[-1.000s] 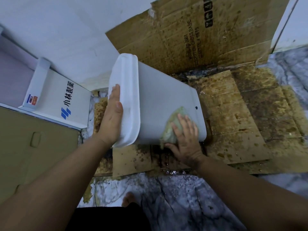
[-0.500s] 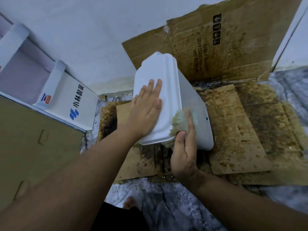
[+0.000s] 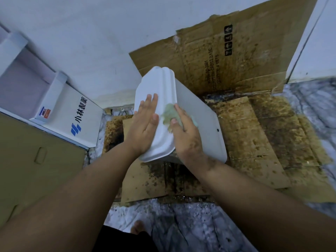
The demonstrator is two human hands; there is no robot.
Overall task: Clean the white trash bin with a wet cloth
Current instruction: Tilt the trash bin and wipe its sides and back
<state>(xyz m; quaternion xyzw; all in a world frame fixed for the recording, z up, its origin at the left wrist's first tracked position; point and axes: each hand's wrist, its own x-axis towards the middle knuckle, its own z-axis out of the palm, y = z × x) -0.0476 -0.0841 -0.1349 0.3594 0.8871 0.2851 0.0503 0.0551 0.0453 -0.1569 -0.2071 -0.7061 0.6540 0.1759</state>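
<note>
the white trash bin (image 3: 196, 120) lies tilted on stained cardboard (image 3: 254, 142) at centre. left hand (image 3: 145, 124) rests flat, grip open, on its lid; at 3 o'clock of it, right hand (image 3: 185, 131) presses the wet cloth (image 3: 169, 113) against the bin, grip spread over it.

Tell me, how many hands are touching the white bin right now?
2. The left hand lies flat on the white trash bin's lid end; the right hand presses a greenish wet cloth against the bin's side, just beside the lid.
</note>
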